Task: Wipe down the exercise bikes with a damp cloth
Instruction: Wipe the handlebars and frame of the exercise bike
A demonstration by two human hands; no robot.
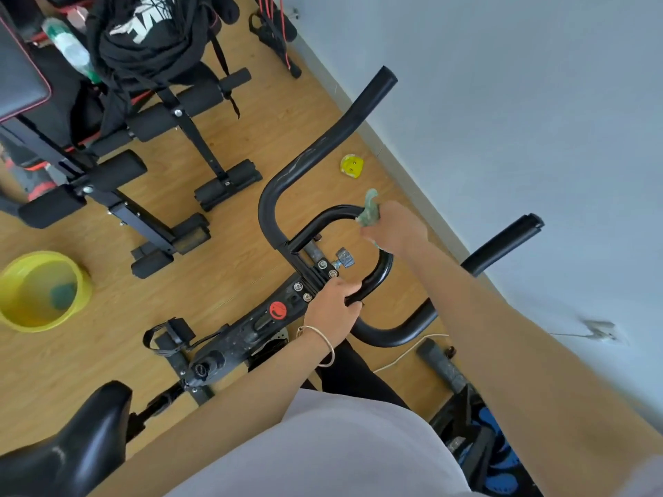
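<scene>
1. Wiping with a damp green cloth (369,209), bunched small and pressed to the far curve of the inner handlebar loop (333,214); soft, limp and light by the look of it, likely to slip on smooth tube unless wrapped round it.
2. Closed around the cloth: right hand (394,227), fingers curled, a corner of fabric sticking up above the knuckles.
3. Wrapped shut on the near end of the same loop, beside the bolted clamp: left hand (335,310), apparently steadying the exercise bike (251,328); best held there, on stiff, fixed tubing.
4. Judged rigid, heavy, slick-painted: black frame; dust visible on the top tube.
5. Counted: one cloth in hand, one bike in full view, one saddle (71,443), two outer handlebar horns.
6. Farther out: one yellow basin (77,281) of water on the wooden floor with a green lump inside, possibly a second cloth; one weight bench (25,77); one small yellow object (351,166) near the wall.
</scene>
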